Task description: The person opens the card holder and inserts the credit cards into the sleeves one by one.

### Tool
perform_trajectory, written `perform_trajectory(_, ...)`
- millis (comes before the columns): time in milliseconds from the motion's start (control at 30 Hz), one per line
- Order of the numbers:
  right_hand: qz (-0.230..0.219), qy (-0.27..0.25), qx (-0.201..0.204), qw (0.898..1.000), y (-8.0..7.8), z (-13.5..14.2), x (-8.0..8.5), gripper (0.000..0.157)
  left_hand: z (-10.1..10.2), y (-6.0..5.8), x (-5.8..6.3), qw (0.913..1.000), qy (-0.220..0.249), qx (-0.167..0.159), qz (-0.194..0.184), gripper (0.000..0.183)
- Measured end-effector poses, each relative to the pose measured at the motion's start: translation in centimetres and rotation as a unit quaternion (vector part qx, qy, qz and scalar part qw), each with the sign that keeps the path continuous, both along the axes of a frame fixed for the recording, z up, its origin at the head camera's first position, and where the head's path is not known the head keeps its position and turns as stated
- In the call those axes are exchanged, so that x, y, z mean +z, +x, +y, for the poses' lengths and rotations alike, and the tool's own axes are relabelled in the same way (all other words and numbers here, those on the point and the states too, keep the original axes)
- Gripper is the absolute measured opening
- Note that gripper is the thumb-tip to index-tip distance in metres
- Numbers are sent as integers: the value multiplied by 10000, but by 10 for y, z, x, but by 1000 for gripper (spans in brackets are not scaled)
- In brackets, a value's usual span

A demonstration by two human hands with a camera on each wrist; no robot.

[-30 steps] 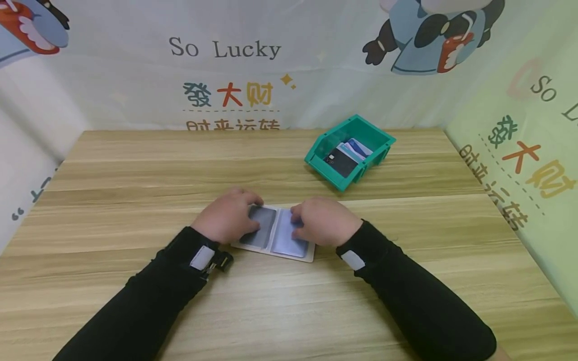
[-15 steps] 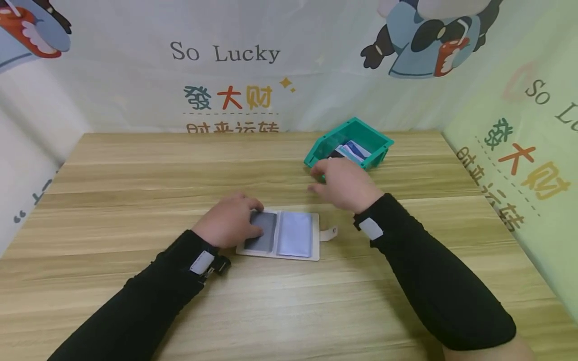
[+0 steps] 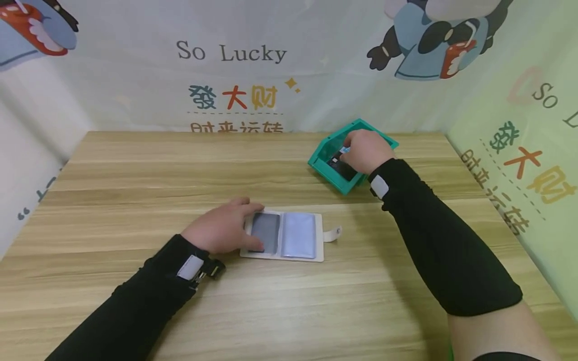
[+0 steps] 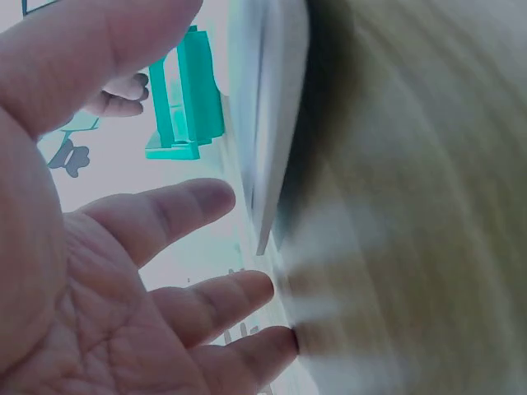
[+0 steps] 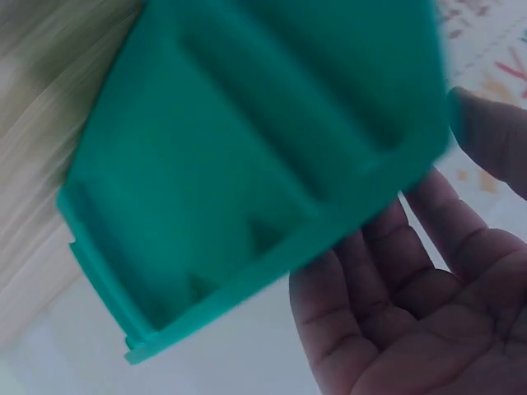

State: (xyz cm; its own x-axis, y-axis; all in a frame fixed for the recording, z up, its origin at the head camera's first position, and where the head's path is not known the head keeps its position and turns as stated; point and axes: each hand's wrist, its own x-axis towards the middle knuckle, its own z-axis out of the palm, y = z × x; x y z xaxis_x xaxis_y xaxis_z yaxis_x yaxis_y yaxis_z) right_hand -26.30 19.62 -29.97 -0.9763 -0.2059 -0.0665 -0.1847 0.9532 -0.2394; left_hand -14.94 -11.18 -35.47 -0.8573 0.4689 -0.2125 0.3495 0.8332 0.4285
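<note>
L hand (image 3: 222, 227) at L edge of wallet (image 3: 299, 235), fingers spread, thumb on its grey side, fingertips nr its far L corner. Wallet lies open, strap (image 3: 333, 234) to R, well in from table's (image 3: 180, 168) far edge. R hand (image 3: 368, 152) over bin (image 3: 333, 180) nr that edge, fingers down by cards (image 3: 345, 170); tips hidden, can't tell if apart or pinching.

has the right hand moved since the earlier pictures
Yes. In the head view, the right hand has moved forward and to the right, from the open card holder to the green bin, where it now reaches in.
</note>
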Motion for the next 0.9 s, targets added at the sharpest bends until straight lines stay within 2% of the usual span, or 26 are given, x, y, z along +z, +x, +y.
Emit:
perform_trajectory(100, -288, 231, -65, 9993, -6, 1, -3, 37, 1, 2, 2, 10000, -62, 14, -74, 82)
perform_trajectory(200, -416, 470, -82, 9980, -9, 0, -6, 30, 3, 3, 3, 9999, -106, 11, -48, 82)
perform_trajectory(300, -407, 675, -91, 9968, -12, -2, -11, 25, 3, 3, 4, 9998, -192, 0, 22, 83)
perform_trajectory(400, -418, 828, -144, 9956, -14, -4, -15, 26, 3, 3, 2, 9996, -276, -21, 102, 83)
perform_trajectory(600, -508, 978, -279, 9935, -17, -10, -20, 26, 2, 2, -1, 9993, -335, 9, 135, 84)
perform_trajectory(900, -503, 1170, -468, 9908, -17, -12, -28, 23, 3, 3, 0, 9992, -341, -25, 208, 84)
